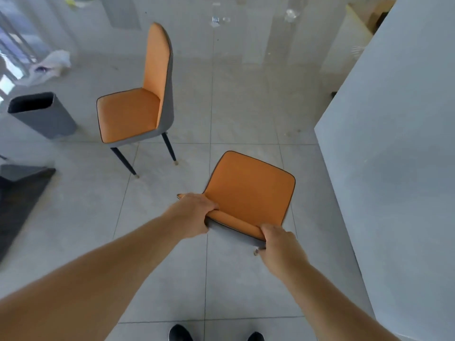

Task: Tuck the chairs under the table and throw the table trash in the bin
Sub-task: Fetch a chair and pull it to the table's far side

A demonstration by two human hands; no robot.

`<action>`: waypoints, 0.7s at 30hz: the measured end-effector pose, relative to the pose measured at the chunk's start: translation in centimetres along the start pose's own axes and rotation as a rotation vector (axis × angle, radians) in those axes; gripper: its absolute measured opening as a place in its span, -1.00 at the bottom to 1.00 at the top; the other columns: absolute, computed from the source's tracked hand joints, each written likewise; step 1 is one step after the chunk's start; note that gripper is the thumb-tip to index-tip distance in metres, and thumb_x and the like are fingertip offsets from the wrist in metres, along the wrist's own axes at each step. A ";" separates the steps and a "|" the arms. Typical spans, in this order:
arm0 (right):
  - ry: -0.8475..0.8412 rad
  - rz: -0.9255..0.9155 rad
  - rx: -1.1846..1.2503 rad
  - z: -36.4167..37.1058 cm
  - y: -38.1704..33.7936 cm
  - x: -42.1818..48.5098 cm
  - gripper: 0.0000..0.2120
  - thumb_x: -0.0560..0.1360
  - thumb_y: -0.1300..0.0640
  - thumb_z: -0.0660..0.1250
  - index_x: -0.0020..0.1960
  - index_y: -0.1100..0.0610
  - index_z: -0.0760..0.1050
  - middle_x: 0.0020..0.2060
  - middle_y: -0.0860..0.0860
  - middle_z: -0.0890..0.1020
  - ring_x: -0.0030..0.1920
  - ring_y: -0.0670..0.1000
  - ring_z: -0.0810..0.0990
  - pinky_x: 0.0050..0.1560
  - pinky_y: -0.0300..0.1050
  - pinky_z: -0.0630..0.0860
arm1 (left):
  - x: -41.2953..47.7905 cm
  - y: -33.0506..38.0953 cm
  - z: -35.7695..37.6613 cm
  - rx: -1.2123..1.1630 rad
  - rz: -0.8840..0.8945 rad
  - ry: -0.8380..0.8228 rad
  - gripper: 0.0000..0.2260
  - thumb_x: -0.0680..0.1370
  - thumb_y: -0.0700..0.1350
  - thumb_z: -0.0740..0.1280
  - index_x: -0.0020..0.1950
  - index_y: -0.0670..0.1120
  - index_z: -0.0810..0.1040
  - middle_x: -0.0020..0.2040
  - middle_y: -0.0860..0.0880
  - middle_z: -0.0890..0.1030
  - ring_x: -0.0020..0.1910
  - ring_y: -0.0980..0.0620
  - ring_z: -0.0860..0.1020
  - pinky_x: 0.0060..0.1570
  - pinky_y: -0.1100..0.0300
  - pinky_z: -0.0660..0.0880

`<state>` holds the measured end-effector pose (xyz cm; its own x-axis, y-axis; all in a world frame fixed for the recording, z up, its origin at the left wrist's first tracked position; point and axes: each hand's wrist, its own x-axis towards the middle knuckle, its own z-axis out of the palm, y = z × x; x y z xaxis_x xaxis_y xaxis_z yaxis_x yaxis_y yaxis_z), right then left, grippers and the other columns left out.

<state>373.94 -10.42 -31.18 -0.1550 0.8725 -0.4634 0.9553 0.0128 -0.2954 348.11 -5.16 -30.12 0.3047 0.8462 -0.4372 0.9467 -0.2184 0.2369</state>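
An orange chair (248,190) with a grey back stands just in front of me, seen from above. My left hand (197,212) grips the left end of its backrest top and my right hand (278,242) grips the right end. Its seat faces the grey table (394,143) on the right, with a gap of floor between them. A second orange chair (133,112) stands farther off at the centre left, facing left. A dark grey bin (41,114) stands open on the floor at the left. No trash shows on the visible table top.
Crumpled white plastic (51,65) lies on the floor at the far left. Clear plastic scraps (290,14) lie on the floor at the back. A dark object (19,193) juts in at the left edge. My shoes (181,333) show at the bottom.
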 end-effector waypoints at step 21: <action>-0.169 -0.633 -0.262 2.4 -15.4 5.3 -0.59 0.57 0.17 0.28 0.35 -0.18 0.45 0.17 -0.09 0.51 0.18 0.06 0.43 0.10 0.08 0.56 | -17.8 -7.9 6.5 -0.325 -0.619 0.167 -0.86 0.56 0.04 0.38 -0.14 0.15 0.43 -0.14 0.12 0.49 -0.09 0.08 0.48 -0.10 0.20 0.47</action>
<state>357.80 -7.19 -31.05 -0.7174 0.5715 -0.3984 0.6948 0.6283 -0.3501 335.91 -21.62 -29.85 -0.3226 0.8367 -0.4425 0.8535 0.4592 0.2461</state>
